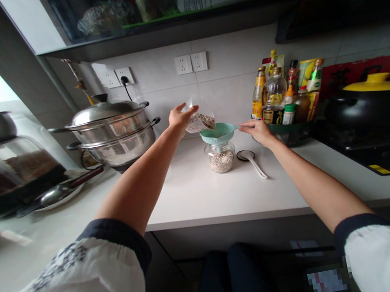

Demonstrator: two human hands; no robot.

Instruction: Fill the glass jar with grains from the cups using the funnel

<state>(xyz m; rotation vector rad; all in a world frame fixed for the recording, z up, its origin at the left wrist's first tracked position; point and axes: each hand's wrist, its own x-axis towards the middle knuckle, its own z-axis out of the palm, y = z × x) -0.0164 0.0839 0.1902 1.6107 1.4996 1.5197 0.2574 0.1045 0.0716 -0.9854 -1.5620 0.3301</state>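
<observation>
My left hand [179, 118] is closed on a clear container [195, 118], tilted to the right, with brown-grey flakes or grains gathered near its mouth. Just below that mouth is a mint-green funnel [217, 134], standing in the neck of a glass jar [221, 158]. Pale flakes fill part of the jar. The funnel's handle is pinched between the fingers of my right hand [257, 131]. Beside the jar, a white spoon [256, 165] lies with its bowl on a dark round lid [242, 156].
A stacked steel steamer [113, 130] stands on the left, near a ladle [56, 193] on a plate. Several sauce bottles [278, 91] crowd a dark basin at right. Beyond is a black pot [369, 107] with a yellow lid on the stove. A cabinet [175, 33] hangs overhead.
</observation>
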